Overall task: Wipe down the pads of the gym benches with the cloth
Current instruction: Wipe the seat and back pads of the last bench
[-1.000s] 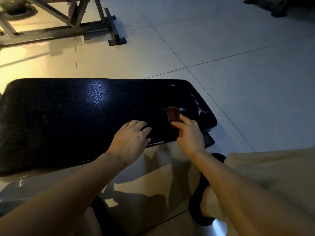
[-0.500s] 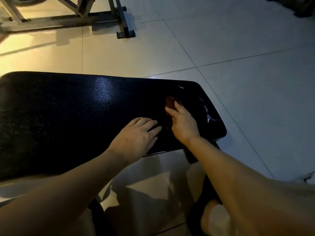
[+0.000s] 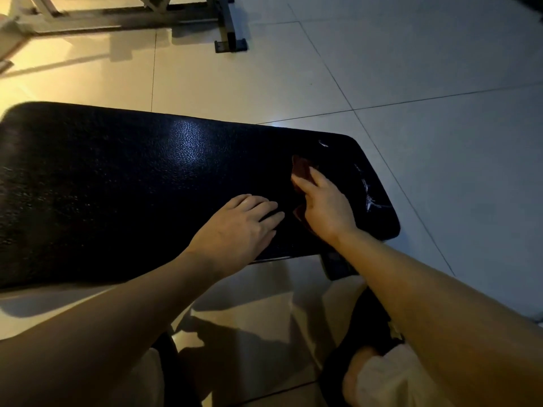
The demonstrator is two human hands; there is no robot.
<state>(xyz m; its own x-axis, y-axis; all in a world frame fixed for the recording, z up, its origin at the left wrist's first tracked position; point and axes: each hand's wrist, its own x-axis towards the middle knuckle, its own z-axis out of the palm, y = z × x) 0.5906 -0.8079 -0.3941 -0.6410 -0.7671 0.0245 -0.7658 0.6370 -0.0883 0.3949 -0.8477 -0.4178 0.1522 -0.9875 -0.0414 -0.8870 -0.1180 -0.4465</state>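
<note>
cloth pressed flat at the right end of the pad

the bench pad (image 3: 117, 186) fills the middle of the view, black, pebbled, with a soft shine left of centre and pale cracks along its right end. here's the cloth (image 3: 300, 168), a small reddish-brown piece lying on that surface near the right end, mostly hidden under the right hand (image 3: 326, 207); the right grip is pressing it down with fingers extended, not bunched around it. just left of it, not touching, the left hand (image 3: 238, 230) lies palm-down on the pad by the near edge, its grip released and holding nothing. past the cloth only a short strip of pad is left before the rounded right edge. leftward the pad runs long and bare. beyond the far edge lies tiled floor (image 3: 411, 69), with a metal frame (image 3: 123, 19) at the far left.
</note>
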